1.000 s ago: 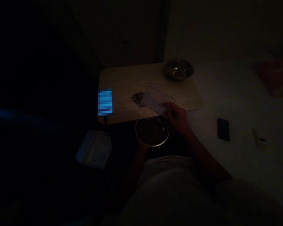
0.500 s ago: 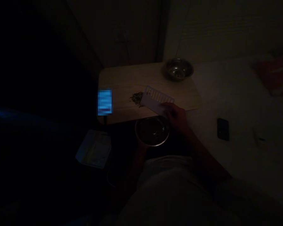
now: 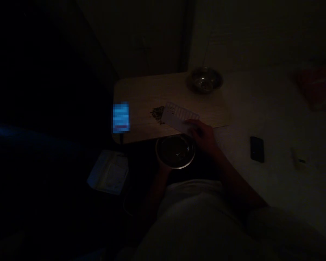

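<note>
The scene is very dark. My right hand [image 3: 203, 136] grips the near right end of a pale slotted tray [image 3: 179, 116], tilted over the wooden table. Small dark bits lie in the tray's far left slots. Against its left end is a pile of dark grains [image 3: 157, 114] on the table [image 3: 138, 92]. My left hand [image 3: 165, 169] holds a round metal bowl [image 3: 175, 151] from below left, just under the table's near edge; its fingers are mostly hidden beneath the bowl.
A second metal bowl [image 3: 206, 79] stands at the table's back right. A lit, blurred screen [image 3: 121, 117] is at its left end. Lower left lies a pale packet [image 3: 108, 172]. On the white surface at right are a dark phone [image 3: 257, 149] and a red item [image 3: 316, 87].
The picture has become darker. The slotted tray's far edge has shifted slightly down and toward me, while both hands and the held bowl stay nearly where they were.
</note>
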Tool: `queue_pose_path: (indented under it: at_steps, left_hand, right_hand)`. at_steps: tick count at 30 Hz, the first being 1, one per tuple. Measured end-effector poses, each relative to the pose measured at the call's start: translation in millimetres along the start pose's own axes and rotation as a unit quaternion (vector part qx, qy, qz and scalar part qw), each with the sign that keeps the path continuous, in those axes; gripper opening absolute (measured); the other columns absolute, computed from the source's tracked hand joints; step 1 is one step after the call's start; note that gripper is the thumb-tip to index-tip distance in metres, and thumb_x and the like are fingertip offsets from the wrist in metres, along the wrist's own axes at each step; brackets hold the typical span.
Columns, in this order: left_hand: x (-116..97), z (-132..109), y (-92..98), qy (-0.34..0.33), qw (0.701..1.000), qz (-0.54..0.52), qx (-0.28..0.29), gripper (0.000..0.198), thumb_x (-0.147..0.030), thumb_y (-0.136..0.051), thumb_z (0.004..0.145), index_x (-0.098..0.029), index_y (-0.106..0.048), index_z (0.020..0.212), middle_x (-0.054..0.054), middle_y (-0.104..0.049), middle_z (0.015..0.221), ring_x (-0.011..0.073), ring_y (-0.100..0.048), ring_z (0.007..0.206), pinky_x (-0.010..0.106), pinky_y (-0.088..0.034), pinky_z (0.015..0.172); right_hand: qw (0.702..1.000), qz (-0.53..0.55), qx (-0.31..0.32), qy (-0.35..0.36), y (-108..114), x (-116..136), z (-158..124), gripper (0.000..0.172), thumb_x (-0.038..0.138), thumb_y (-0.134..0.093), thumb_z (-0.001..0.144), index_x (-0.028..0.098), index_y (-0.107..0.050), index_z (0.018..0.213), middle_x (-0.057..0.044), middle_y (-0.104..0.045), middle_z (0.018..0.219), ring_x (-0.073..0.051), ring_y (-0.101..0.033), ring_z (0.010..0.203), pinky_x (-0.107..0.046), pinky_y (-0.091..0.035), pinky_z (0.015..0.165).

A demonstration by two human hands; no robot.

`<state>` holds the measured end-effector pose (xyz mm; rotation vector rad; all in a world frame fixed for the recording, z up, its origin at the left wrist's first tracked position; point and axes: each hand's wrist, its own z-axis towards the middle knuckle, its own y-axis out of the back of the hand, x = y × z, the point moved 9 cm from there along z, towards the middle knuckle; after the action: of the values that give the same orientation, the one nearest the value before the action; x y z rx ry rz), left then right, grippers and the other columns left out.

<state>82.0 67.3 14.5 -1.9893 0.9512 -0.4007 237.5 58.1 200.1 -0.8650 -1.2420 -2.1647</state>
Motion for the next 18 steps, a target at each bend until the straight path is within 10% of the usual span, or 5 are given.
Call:
queue_pose_path:
  at_steps: [18]
  left_hand:
    - [-0.4, 0.5, -4.6, -0.006, 1.0, -0.016, 0.022, 0.055, -0.061, -0.045, 0.095, -0.014, -0.069, 0.111, 0.01, -0.071, 0.122, 0.0261, -0.054, 0.13, 0.042, -0.04, 0.115]
  right_hand:
    - [1.0, -0.003, -0.005, 0.01, -1.1, 0.9, 0.2, 0.037, 0.018, -0.055, 0.089, 0.027, -0.066, 0.123, -0.003, -0.073, 0.123, -0.023, -0.069, 0.113, -0.04, -0.055, 0.1]
